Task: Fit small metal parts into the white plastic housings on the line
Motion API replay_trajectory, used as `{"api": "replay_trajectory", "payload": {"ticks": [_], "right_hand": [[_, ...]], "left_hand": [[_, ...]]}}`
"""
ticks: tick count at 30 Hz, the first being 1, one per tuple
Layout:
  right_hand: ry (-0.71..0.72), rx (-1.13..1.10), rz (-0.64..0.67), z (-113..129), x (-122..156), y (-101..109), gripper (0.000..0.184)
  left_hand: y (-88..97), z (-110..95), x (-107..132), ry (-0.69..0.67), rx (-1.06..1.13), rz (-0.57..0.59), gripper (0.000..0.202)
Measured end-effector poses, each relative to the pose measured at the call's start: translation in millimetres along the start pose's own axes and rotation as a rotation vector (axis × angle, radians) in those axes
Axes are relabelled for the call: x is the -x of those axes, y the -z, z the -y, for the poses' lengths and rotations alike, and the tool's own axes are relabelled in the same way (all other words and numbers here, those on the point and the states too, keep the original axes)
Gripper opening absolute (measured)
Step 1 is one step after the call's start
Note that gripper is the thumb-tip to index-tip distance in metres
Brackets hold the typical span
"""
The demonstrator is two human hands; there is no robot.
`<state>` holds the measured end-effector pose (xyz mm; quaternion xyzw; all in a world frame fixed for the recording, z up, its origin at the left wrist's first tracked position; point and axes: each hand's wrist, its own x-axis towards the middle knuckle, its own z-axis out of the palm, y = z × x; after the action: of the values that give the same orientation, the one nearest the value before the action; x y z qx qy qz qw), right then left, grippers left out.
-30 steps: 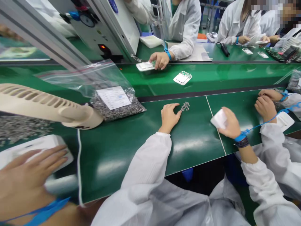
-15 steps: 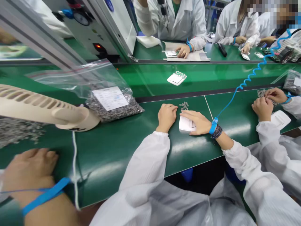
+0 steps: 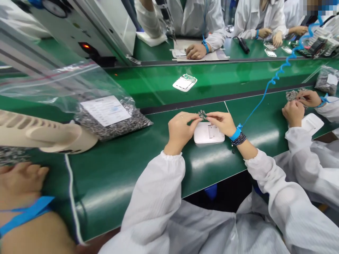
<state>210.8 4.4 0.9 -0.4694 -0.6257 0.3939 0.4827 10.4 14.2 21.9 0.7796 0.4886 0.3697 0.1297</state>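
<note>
Left hand (image 3: 181,132) and right hand (image 3: 221,123) meet at the fingertips, curled inward over a small cluster of metal parts (image 3: 202,114). The parts are so small that it is hard to tell whether they are pinched or only touched. Directly beneath the hands, a white plastic casing (image 3: 209,133) lies flat on the green bench (image 3: 127,173). A blue wrist strap (image 3: 235,134) and a dark beaded bracelet (image 3: 239,139) circle the right wrist, and a blue coiled cord (image 3: 275,76) rises from the strap, away to the far right.

Left of the left hand, a clear zip bag (image 3: 106,116) of small metal parts, with a white label, lies just behind a beige vented plastic housing (image 3: 39,132). Below that, a co-worker's hand (image 3: 18,180) rests at the bench edge. To the right, another co-worker's hands (image 3: 292,113) work over a scattered heap of parts (image 3: 291,95) near a second white casing (image 3: 312,123). Farther off, a white casing with a green circuit board (image 3: 184,83) lies on the next belt.
</note>
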Motion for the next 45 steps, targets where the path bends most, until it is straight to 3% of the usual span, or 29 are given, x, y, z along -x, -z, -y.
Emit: {"api": "replay_trajectory", "payload": {"ticks": [5, 12, 16, 21, 26, 29, 35, 39, 45], "right_hand": [[-0.106, -0.157, 0.117, -2.0, 4.0, -0.7, 0.038], [-0.187, -0.096, 0.178, -4.5, 5.9, 10.3, 0.027], [-0.108, 0.167, 0.13, -4.8, 14.4, 16.5, 0.011], [0.071, 0.495, 0.072, -8.7, 22.8, 18.0, 0.01], [0.107, 0.579, 0.037, -13.6, 23.3, 13.7, 0.009], [0.116, 0.583, 0.061, -13.2, 23.7, 14.0, 0.01], [0.139, 0.663, 0.078, -13.5, 26.9, 13.5, 0.012], [0.167, 0.756, 0.048, -17.1, 28.8, 9.7, 0.014], [0.206, 0.878, 0.163, -9.6, 27.4, 9.8, 0.019]], "left_hand": [[-3.6, -12.3, 8.2, -0.119, 0.067, 0.065, 0.027], [-10.1, -10.2, 9.8, -0.127, 0.086, 0.163, 0.024], [-12.1, -18.4, 11.1, -0.124, 0.004, 0.227, 0.03], [-20.3, -34.6, 10.2, -0.062, -0.087, 0.314, 0.047], [-29.7, -35.7, 4.5, 0.022, -0.156, 0.409, 0.051], [-29.7, -34.1, 3.1, 0.077, -0.141, 0.402, 0.048], [-24.2, -36.2, 5.0, 0.015, -0.117, 0.397, 0.051], [-25.7, -34.4, 3.3, 0.053, -0.095, 0.39, 0.047], [-30.4, -32.4, -4.5, 0.211, -0.049, 0.391, 0.052]]}}
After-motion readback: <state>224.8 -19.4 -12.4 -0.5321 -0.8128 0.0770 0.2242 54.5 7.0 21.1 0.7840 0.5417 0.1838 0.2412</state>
